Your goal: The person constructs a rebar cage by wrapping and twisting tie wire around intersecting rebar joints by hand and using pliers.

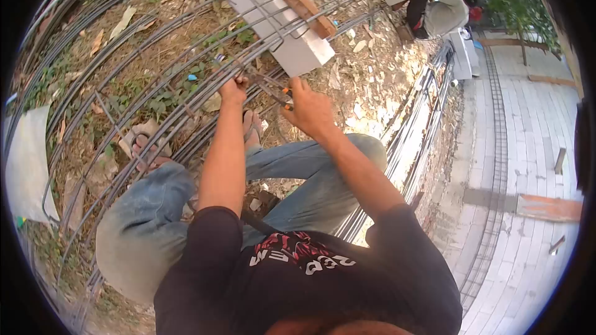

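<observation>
My right hand [310, 110] is closed on pincers [270, 85] with orange-tipped handles. The handles are spread a little, and the jaws reach left to the steel bars. Close by the jaws, my left hand [232, 89] has its fingers curled together against the bars; what they pinch is too small to make out. The long rebar cage [186, 43] runs diagonally in front of me, with bent square stirrups [248, 0] around its bars. A pale block [298, 56] lies beneath the cage, just beyond my hands.
Beside the pale block lies a brown wooden piece [304, 9]. A bundle of steel bars [416, 130] lies to my right, before a pale block wall [528, 149]. Another person [437, 12] sits at the far end of the cage. A white sheet [30, 161] is at left.
</observation>
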`<act>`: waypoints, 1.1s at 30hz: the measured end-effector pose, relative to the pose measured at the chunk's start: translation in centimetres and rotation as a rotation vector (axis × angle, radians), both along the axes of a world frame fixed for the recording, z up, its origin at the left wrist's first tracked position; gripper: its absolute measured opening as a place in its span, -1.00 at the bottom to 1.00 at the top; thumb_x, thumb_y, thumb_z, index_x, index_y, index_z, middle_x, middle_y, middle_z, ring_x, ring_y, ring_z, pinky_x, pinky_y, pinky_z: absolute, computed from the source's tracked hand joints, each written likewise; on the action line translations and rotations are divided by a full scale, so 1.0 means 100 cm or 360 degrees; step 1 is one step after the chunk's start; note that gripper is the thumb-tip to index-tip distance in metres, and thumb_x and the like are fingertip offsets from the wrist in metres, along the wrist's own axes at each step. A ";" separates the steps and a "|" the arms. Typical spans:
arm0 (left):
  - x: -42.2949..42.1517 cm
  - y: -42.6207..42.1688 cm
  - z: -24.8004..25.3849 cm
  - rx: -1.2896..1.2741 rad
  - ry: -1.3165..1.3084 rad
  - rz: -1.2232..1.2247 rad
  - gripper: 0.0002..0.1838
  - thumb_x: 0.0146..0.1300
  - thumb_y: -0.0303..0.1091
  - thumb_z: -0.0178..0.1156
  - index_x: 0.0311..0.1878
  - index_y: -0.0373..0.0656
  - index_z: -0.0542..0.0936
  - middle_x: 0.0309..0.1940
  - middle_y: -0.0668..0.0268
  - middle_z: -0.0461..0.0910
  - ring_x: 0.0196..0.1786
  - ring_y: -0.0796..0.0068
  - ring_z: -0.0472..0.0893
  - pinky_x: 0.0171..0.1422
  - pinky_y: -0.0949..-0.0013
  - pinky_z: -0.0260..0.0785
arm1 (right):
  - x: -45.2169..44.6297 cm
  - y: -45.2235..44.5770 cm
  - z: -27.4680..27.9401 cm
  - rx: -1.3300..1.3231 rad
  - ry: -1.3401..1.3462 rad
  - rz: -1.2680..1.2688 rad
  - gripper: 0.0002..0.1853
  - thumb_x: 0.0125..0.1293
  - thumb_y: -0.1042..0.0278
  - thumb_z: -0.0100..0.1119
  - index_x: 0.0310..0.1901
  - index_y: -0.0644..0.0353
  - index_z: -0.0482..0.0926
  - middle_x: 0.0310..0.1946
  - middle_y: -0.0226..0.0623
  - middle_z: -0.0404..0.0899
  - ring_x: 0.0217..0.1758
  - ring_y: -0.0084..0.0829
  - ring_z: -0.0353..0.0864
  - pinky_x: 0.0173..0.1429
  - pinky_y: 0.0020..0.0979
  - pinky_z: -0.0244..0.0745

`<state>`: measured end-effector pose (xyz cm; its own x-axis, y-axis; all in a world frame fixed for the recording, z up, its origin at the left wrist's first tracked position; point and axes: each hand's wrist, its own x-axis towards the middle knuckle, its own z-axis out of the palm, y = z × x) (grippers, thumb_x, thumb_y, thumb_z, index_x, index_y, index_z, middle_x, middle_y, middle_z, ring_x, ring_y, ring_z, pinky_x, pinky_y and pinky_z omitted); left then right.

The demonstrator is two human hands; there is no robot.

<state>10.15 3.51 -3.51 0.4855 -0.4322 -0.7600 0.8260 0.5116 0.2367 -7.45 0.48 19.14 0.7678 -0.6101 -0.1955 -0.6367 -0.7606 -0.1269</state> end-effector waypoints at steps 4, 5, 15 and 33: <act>-0.018 -0.027 -0.018 -0.0030 0.0001 -0.0087 -0.56 0.71 -0.08 -0.13 -0.24 -0.20 0.49 -0.42 0.30 0.45 -0.45 0.39 0.41 -0.30 0.20 0.55 | -0.021 -0.024 0.021 -0.0628 -0.0314 0.0300 -0.50 0.29 0.08 0.43 0.16 0.12 0.52 0.01 -0.22 0.57 0.11 -0.14 0.60 0.12 -0.11 0.57; -0.032 -0.019 0.001 0.0136 0.0047 -0.0101 -0.51 0.73 -0.03 -0.19 -0.18 -0.23 0.50 -0.39 0.27 0.46 -0.42 0.36 0.42 -0.26 0.17 0.57 | -0.026 -0.025 0.028 -0.0697 -0.0321 0.0334 -0.50 0.32 0.07 0.40 0.18 0.12 0.53 0.00 -0.23 0.57 0.13 -0.16 0.57 0.14 -0.13 0.56; -0.052 -0.001 0.015 0.0018 0.0113 -0.0251 -0.43 0.73 0.06 -0.28 -0.13 -0.24 0.51 -0.38 0.24 0.50 -0.41 0.35 0.42 -0.24 0.19 0.57 | -0.027 -0.033 0.036 0.0295 0.0021 0.0203 -0.51 0.51 0.01 0.19 0.07 0.40 0.64 -0.29 0.05 0.72 -0.16 0.03 0.77 -0.04 0.00 0.64; -0.075 0.011 0.021 0.0057 0.0106 -0.0467 -0.33 0.60 0.33 -0.09 -0.23 -0.18 0.51 -0.38 0.30 0.48 -0.42 0.39 0.44 -0.24 0.27 0.57 | -0.035 -0.020 0.035 -0.0508 -0.0374 0.0581 -0.53 0.31 0.19 0.37 0.10 0.37 0.58 -0.11 -0.01 0.69 0.00 -0.03 0.72 0.06 -0.04 0.63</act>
